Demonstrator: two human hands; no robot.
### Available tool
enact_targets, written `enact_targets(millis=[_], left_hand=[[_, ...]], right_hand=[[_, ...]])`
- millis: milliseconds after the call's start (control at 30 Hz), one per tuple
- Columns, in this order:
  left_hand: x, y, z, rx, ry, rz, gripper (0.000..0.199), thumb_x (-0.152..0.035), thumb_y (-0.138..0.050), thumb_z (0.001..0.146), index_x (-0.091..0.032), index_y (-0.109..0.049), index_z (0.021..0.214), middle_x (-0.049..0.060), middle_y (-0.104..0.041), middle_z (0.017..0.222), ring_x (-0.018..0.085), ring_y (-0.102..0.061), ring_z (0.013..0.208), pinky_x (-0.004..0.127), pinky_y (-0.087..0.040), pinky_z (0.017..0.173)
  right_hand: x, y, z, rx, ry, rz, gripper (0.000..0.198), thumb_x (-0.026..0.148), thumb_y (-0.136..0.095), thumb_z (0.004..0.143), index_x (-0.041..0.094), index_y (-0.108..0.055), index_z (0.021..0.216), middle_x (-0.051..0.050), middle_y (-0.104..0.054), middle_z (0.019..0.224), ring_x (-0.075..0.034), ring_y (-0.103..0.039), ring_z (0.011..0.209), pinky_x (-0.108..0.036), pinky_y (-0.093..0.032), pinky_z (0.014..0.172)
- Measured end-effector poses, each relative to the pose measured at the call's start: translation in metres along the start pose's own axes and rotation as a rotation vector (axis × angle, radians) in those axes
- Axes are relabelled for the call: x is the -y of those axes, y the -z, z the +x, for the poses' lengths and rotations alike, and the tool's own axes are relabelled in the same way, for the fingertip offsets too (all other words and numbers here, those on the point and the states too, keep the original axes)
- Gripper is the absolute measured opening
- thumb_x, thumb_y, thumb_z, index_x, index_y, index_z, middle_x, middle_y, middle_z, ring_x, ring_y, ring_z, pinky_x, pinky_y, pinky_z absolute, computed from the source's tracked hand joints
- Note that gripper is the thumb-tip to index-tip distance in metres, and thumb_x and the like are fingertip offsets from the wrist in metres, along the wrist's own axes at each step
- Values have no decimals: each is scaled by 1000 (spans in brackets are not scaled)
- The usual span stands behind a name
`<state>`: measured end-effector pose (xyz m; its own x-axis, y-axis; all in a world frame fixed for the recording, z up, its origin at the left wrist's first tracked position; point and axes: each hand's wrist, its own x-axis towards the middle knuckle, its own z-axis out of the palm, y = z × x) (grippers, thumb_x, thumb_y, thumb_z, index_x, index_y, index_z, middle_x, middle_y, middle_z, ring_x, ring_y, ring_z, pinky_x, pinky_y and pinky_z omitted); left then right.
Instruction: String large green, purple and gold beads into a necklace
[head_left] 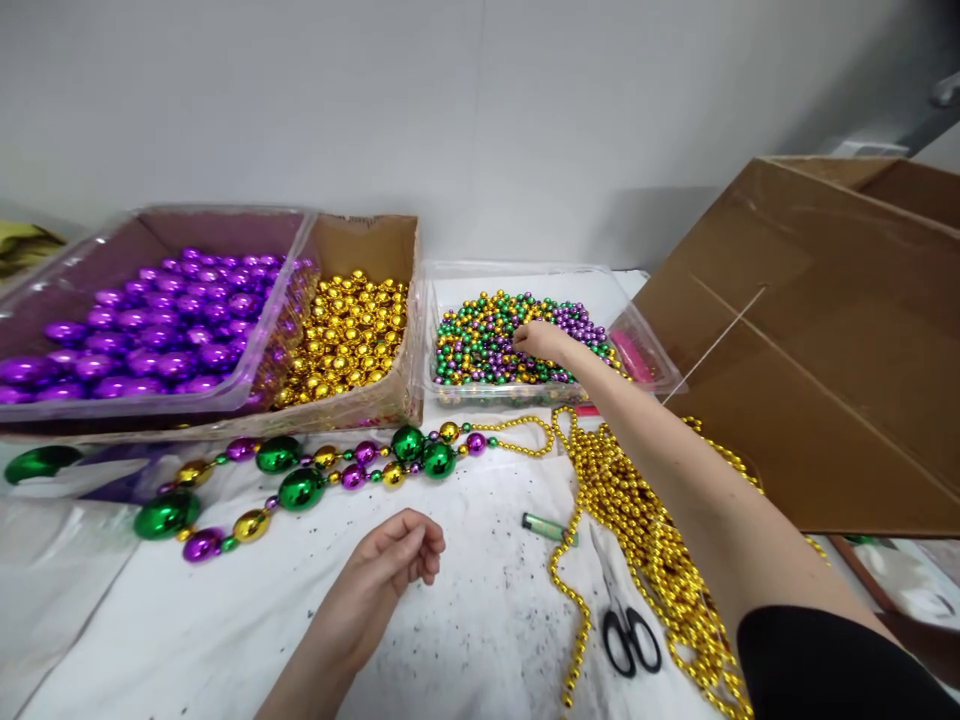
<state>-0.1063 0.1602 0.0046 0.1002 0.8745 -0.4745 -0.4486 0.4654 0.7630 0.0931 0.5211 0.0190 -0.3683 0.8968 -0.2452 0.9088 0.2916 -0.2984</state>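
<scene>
My right hand reaches into a clear plastic tray of small green, gold and purple beads. Its fingers are pinched together at the bead surface, and what they grip is hidden. My left hand hovers over the white cloth with fingers curled in and thumb against them. I cannot make out anything in it. Above that hand lies a bead necklace of large green, purple and gold balls, ending in a loop of small gold beads.
A box of large purple beads and gold beads stands at left. Gold bead strands are heaped under my right arm. Scissors and a green lighter lie nearby. A large cardboard box leans at right, a white string across it.
</scene>
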Motion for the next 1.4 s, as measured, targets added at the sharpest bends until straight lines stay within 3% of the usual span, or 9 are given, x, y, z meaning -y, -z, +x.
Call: enact_targets(millis=[133, 300, 500, 600, 767, 1000, 1133, 1300, 1400], left_hand=[[-3, 5, -1, -17, -14, -20, 27, -42, -66, 86, -15, -68, 87, 6, -60, 85, 13, -52, 73, 25, -44, 68], [-2, 7, -1, -53, 1, -19, 26, -41, -65, 87, -15, -67, 87, 6, -59, 84, 13, -50, 72, 25, -43, 67], [2, 6, 2, -5, 25, -53, 28, -43, -68, 85, -15, -67, 86, 6, -59, 84, 12, -51, 72, 25, -42, 67], [-1, 6, 7, 15, 18, -45, 28, -43, -67, 86, -15, -67, 86, 5, -60, 85, 12, -52, 72, 24, -42, 68], [-14, -13, 33, 85, -6, -67, 27, -40, -70, 83, -14, -66, 85, 5, -63, 86, 11, -54, 71, 23, -43, 66], [-22, -37, 81, 199, 56, -176, 30, -37, -78, 77, -12, -64, 84, 5, -64, 85, 9, -57, 65, 21, -43, 60], [-18, -28, 87, 160, 83, -206, 31, -36, -80, 75, -11, -65, 86, 5, -64, 83, 8, -57, 64, 20, -44, 58], [-11, -6, 76, 96, 105, -248, 30, -36, -78, 77, -10, -67, 86, 6, -63, 83, 9, -58, 65, 20, -46, 57], [-7, 3, 70, 65, 107, -261, 27, -35, -74, 81, -10, -68, 86, 6, -63, 82, 10, -58, 65, 20, -46, 56]], right_hand=[[3, 1, -2, 17, 30, -85, 18, 16, -62, 84, 17, -79, 91, -9, -77, 93, -22, -68, 88, -28, -50, 78], [17, -9, -9, 119, 198, -129, 19, 16, -64, 85, 23, -79, 94, -1, -77, 100, -17, -69, 91, -22, -50, 79], [25, -22, -13, 130, 238, -293, 24, 7, -63, 81, 21, -79, 93, -9, -76, 105, -27, -68, 102, -32, -49, 87], [21, -24, -15, 136, 262, -346, 27, 12, -62, 86, 23, -77, 106, -10, -75, 110, -27, -68, 104, -32, -49, 87], [24, -26, -17, 143, 288, -414, 34, 23, -56, 93, 26, -68, 125, -10, -73, 118, -28, -67, 106, -34, -50, 86], [41, -32, -5, 181, 258, -461, 32, 16, -56, 90, 20, -71, 118, -16, -74, 112, -33, -67, 106, -39, -49, 86], [38, -28, 2, 201, 235, -416, 28, 13, -57, 86, 18, -75, 107, -14, -74, 111, -31, -68, 102, -35, -50, 81], [34, -25, 5, 215, 223, -308, 31, 29, -48, 96, 20, -75, 109, -8, -74, 114, -23, -68, 99, -27, -48, 79], [41, -30, 6, 224, 215, -276, 32, 41, -55, 93, 19, -77, 101, -9, -75, 105, -23, -67, 94, -27, -46, 76]])
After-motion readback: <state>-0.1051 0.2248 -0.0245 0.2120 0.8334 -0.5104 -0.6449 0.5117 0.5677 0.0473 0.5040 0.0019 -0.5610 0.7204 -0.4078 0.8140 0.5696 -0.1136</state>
